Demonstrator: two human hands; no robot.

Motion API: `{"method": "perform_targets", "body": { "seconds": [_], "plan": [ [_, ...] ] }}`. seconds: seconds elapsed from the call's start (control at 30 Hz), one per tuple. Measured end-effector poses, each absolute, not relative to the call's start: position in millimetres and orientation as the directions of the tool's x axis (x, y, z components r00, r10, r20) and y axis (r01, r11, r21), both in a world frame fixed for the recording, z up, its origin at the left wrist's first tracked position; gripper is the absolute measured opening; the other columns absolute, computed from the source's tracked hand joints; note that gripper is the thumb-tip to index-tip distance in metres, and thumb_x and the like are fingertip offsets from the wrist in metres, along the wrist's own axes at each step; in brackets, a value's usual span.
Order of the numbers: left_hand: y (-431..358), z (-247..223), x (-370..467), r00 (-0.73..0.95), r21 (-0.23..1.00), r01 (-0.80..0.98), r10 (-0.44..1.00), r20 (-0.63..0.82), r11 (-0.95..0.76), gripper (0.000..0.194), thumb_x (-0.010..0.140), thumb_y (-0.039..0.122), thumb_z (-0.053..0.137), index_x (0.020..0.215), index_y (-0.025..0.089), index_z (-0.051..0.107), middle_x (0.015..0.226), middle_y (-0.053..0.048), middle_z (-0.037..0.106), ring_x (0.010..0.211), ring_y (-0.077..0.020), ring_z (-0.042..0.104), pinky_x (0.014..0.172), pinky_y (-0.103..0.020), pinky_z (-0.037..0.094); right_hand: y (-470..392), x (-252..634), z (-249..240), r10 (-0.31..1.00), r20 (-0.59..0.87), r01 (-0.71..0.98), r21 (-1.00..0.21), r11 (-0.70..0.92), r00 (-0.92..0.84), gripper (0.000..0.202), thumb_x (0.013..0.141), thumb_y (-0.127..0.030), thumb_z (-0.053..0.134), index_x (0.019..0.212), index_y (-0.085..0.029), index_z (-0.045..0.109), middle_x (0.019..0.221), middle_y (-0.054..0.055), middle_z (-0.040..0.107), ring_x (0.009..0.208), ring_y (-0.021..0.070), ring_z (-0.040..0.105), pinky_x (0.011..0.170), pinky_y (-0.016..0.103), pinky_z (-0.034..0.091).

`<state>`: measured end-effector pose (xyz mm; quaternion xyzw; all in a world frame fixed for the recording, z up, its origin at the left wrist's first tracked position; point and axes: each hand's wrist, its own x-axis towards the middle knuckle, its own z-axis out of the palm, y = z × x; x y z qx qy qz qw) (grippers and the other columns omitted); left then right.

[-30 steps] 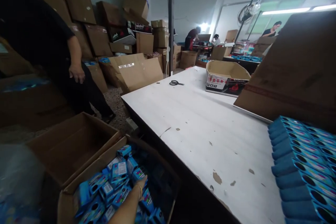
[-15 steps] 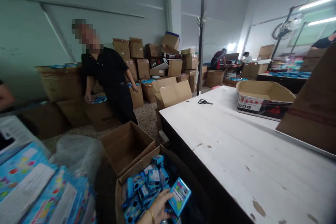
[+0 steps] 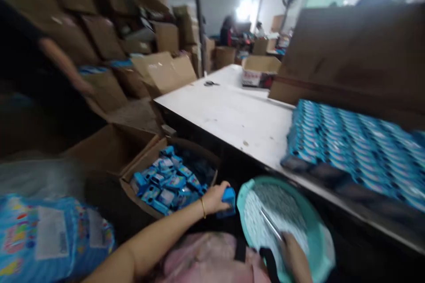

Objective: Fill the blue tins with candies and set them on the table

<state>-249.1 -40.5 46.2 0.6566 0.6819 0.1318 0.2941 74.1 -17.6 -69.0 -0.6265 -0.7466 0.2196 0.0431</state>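
My left hand, with a gold bangle at the wrist, grips a small blue carton beside the rim of a teal basin. The basin holds a mass of small whitish pieces. My right hand, blurred by motion, is closed around a slim shiny metal tool; its kind is unclear. The tool's far end points into the whitish pieces. Left of my left hand, an open cardboard box contains many small blue cartons lying jumbled.
Rows of blue cartons stand on the white table at right, before a large cardboard flap. Scissors lie farther back. Blue printed packs sit lower left. A person stands at left near stacked boxes.
My view has swung right and down, bringing the basin, my right hand and the carton rows into sight. The left hand has moved from over the box to beside the basin, holding a blue carton.
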Motion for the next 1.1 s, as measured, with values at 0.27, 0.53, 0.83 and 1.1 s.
{"method": "perform_targets", "body": {
  "seconds": [0.27,0.53,0.83,1.1],
  "plan": [
    [-43.5,41.2,-252.2,0.25,0.819,0.573,0.957,-0.146,-0.025,0.066,0.067,0.02,0.058,0.13,0.02,0.041,0.116,-0.008,0.056,0.105,-0.0249,0.052,0.095,-0.034,0.034,-21.2,82.1,-80.0,0.932,-0.335,0.938,-0.347,0.018,-0.141,0.036,0.084,-0.023,0.039,0.118,-0.018,0.052,0.11,0.01,0.06,0.096,0.0189,0.057,0.078,0.027,0.038],
    [-16.8,34.0,-281.2,0.158,0.812,-0.029,0.805,-0.572,0.582,0.063,0.075,0.03,0.058,0.133,0.023,0.034,0.098,-0.007,0.061,0.064,-0.0133,0.057,0.056,-0.024,0.045,-26.0,84.7,-76.7,0.939,-0.341,0.658,-0.716,-0.234,-0.037,0.039,0.077,-0.031,0.047,0.11,-0.015,0.059,0.094,0.007,0.065,0.084,0.0179,0.058,0.074,0.027,0.042],
    [-14.6,13.1,-247.0,0.387,0.396,-0.489,0.6,-0.7,0.778,0.025,0.082,0.024,0.051,0.101,0.008,0.056,0.079,-0.006,0.067,0.061,-0.0126,0.062,0.052,-0.022,0.05,-34.4,32.6,-26.2,0.93,-0.364,-0.007,-0.931,-0.365,-0.056,0.054,0.06,-0.035,0.069,0.106,-0.011,0.058,0.05,-0.01,0.036,0.042,0.004,0.028,0.041,0.019,0.024],
    [9.5,14.2,-182.0,0.31,0.486,-0.234,0.538,-0.784,0.842,0.02,0.071,0.024,0.064,0.084,0.01,0.06,0.071,-0.006,0.067,0.059,-0.0174,0.064,0.056,-0.028,0.054,-12.9,22.6,15.6,0.935,-0.177,-0.144,-0.963,-0.229,-0.306,0.065,0.043,-0.035,0.081,0.104,-0.021,0.061,0.072,-0.005,0.055,0.067,0.0114,0.051,0.066,0.026,0.043]
  ]
}}
